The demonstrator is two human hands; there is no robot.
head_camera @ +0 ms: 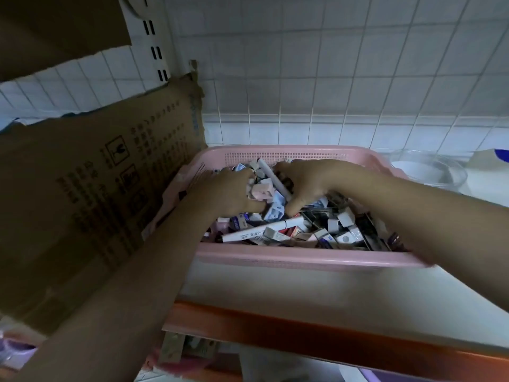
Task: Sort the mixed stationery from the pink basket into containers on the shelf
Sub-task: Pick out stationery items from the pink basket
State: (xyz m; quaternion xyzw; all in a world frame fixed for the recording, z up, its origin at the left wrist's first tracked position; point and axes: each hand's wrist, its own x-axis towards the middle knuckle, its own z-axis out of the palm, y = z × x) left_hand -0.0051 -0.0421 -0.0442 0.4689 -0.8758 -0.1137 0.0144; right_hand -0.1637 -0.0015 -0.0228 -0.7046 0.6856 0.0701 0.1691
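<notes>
The pink basket (pixel 300 259) sits on a white counter, heaped with mixed stationery: small boxed erasers, clips and white pens (pixel 261 230). Both my hands are down in the pile at the basket's back half. My left hand (pixel 225 193) lies on the left side with its fingers curled into the small items, a pink eraser (pixel 261 191) at its fingertips. My right hand (pixel 303 183) reaches in from the right, fingers curled around a white pen (pixel 271 175) that sticks up between the two hands. What each palm covers is hidden.
A large brown cardboard box (pixel 91 194) stands close against the basket's left side. A glass bowl (pixel 432 169) sits on the counter at the right. White tiled wall behind. An orange-brown shelf edge (pixel 303 334) runs along the front, with containers below it.
</notes>
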